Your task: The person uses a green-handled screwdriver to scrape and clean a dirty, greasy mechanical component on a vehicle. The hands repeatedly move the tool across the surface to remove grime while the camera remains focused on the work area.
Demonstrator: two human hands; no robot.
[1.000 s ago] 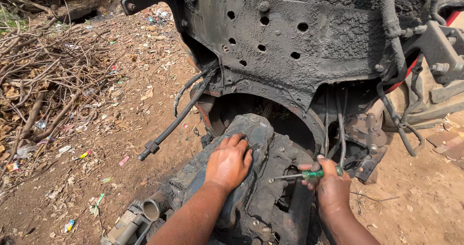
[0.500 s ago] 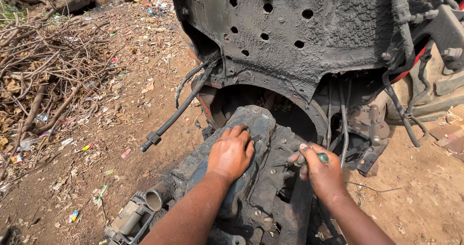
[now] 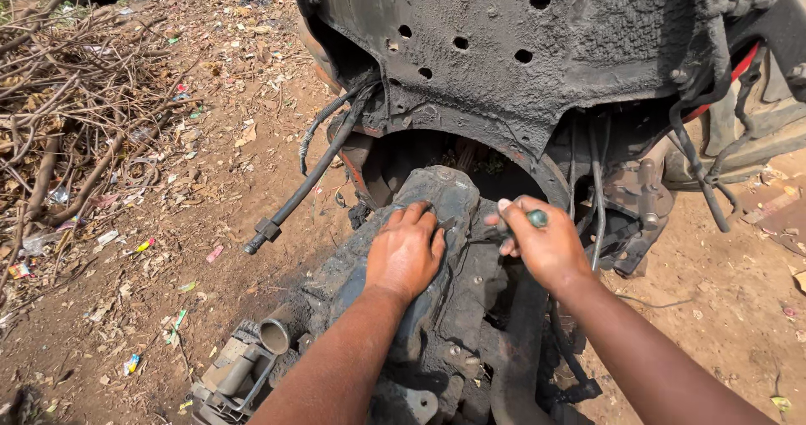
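The left hand (image 3: 405, 253) lies flat and released on the greasy gearbox (image 3: 437, 307), which sits on the dirt below the truck frame (image 3: 537, 47). The right hand (image 3: 546, 245) grasps a green-handled screwdriver (image 3: 525, 221); the gearbox looks not fully freed.

Bare dirt ground (image 3: 243, 215), reddish-brown, dry. Pile of dead branches (image 3: 67, 114) lies on it at left. Small litter scraps (image 3: 143, 245) and dry leaves scattered across. Greasy engine assembly (image 3: 437, 324) rests on ground at bottom centre. Broken bricks (image 3: 777, 207) at right edge.
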